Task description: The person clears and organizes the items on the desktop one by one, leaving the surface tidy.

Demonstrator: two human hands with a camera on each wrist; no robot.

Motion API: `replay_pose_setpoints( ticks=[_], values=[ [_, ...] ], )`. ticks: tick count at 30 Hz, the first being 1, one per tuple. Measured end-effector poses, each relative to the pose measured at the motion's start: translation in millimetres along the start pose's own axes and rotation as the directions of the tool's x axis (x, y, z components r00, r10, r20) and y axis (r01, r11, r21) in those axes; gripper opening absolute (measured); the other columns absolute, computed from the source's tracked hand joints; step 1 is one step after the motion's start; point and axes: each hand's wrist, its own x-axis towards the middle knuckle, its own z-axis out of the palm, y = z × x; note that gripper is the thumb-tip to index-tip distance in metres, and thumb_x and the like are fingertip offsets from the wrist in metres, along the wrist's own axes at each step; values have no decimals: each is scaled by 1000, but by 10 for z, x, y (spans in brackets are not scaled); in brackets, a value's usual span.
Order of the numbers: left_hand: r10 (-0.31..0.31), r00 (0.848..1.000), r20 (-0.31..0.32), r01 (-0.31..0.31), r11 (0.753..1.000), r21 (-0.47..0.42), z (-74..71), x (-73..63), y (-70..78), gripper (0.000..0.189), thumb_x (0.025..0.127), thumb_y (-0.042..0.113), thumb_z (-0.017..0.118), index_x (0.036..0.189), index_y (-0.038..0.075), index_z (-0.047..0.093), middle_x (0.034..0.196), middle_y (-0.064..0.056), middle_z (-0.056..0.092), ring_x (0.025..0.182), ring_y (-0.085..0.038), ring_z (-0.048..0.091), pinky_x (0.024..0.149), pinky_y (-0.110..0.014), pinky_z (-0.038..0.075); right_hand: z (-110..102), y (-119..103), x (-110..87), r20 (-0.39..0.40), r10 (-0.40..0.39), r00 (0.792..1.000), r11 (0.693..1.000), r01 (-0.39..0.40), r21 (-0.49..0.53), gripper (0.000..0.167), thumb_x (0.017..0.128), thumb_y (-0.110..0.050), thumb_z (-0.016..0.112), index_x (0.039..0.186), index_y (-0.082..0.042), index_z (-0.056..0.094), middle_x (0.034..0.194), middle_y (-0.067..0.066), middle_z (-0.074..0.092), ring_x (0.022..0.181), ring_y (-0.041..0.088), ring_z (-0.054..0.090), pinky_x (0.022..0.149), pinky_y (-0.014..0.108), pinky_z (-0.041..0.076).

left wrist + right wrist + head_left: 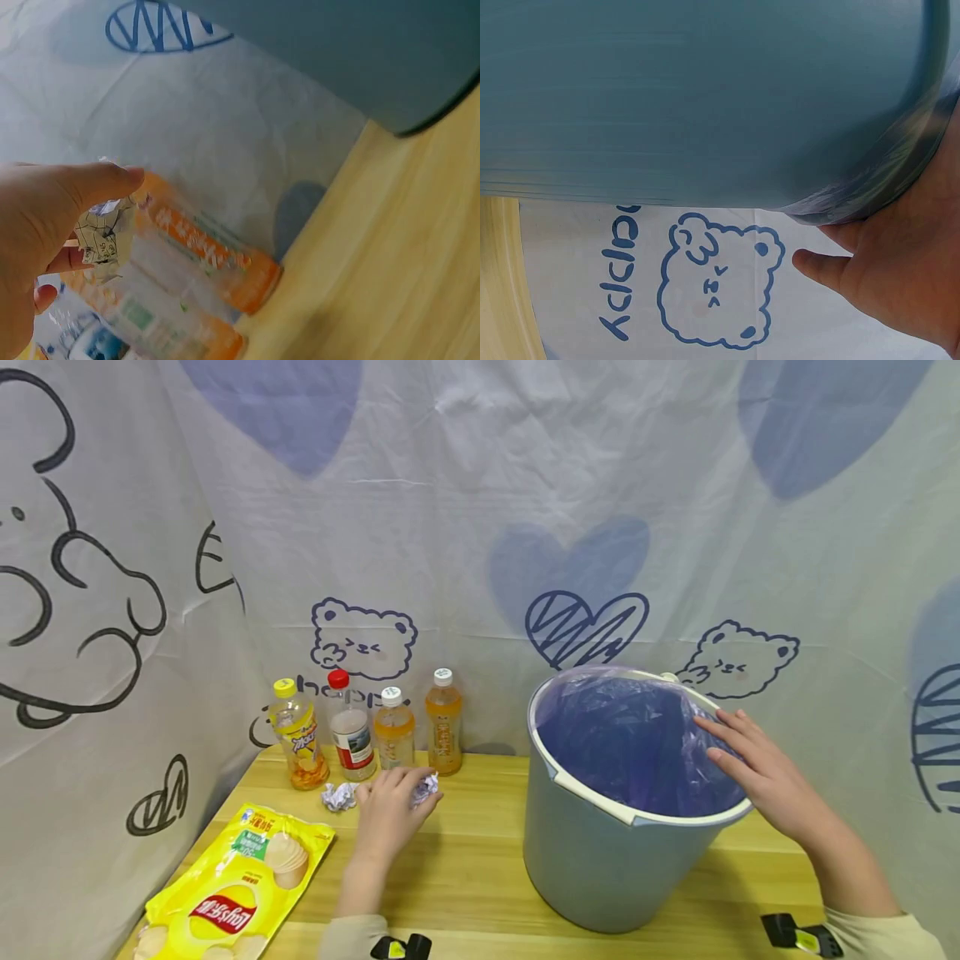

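My left hand holds a crumpled paper ball over the table, in front of the bottles. In the left wrist view the thumb lies against this printed paper ball. Another crumpled paper ball lies just left of the hand. At the right, my right hand rests on the rim of a blue-grey bin, fingers extended over the edge against its purple liner bag. The right wrist view shows that hand at the rim, one finger standing apart outside the bin wall.
Behind the left hand stand several bottles: a yellow-capped bottle, a red-capped bottle, a short white-capped bottle and a taller white-capped one. A yellow Lay's bag lies front left on the wooden table. A printed curtain hangs behind.
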Motion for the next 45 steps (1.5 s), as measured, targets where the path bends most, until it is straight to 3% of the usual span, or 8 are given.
replay_pose_setpoints(
  ticks=[6, 16, 22, 29, 36, 45],
  values=[
    [101, 992, -79, -104, 994, -33, -29, 34, 171, 37, 76, 36, 82, 110, 24, 71, 102, 0, 71, 95, -23, 62, 76, -40, 32, 1, 14, -5, -7, 4, 1000, 1000, -4, -5, 51, 102, -30, 41, 149, -10, 38, 158, 28, 18, 148, 49, -3, 104, 80, 2],
    [205, 965, -167, -221, 971, -90, -103, 58, 418, 38, 75, 34, 83, 109, 22, 71, 101, 2, 70, 90, -19, 62, 75, -37, 33, 2, -8, -7, -15, -3, 1000, 1000, 3, -9, 51, 102, -29, 42, 149, -10, 38, 158, 28, 19, 148, 49, -1, 105, 79, 3],
    [244, 947, -207, -270, 956, -111, -134, 76, 542, 40, 74, 34, 84, 109, 21, 71, 102, 1, 70, 93, -20, 62, 75, -36, 34, -3, -14, -15, -19, -3, 1000, 1000, 3, -3, 51, 102, -28, 42, 149, -10, 38, 158, 28, 19, 148, 49, -2, 105, 79, 3],
    [252, 939, -233, -294, 942, -165, -189, 114, 668, 38, 76, 33, 82, 111, 20, 71, 105, 0, 70, 96, -18, 61, 78, -38, 35, 1, -18, -24, -23, -7, 1000, 1000, 7, -9, 50, 102, -28, 43, 149, -10, 39, 158, 29, 20, 148, 50, 0, 105, 79, 4],
    [321, 895, -309, -380, 912, -154, -232, 223, 749, 38, 76, 29, 82, 110, 18, 71, 102, 0, 70, 95, -19, 60, 77, -38, 34, 17, -35, -33, -11, 6, 1000, 1000, -6, 10, 51, 102, -30, 43, 149, -11, 39, 158, 28, 20, 148, 49, -1, 104, 80, 4],
    [408, 842, -352, -464, 882, -87, -409, 535, 850, 38, 76, 28, 82, 111, 17, 71, 105, -1, 71, 96, -20, 61, 78, -40, 39, 11, -20, -24, -14, 17, 1000, 1000, -17, 12, 51, 102, -30, 42, 149, -12, 39, 159, 26, 19, 149, 48, -2, 103, 80, 4]
  ],
)
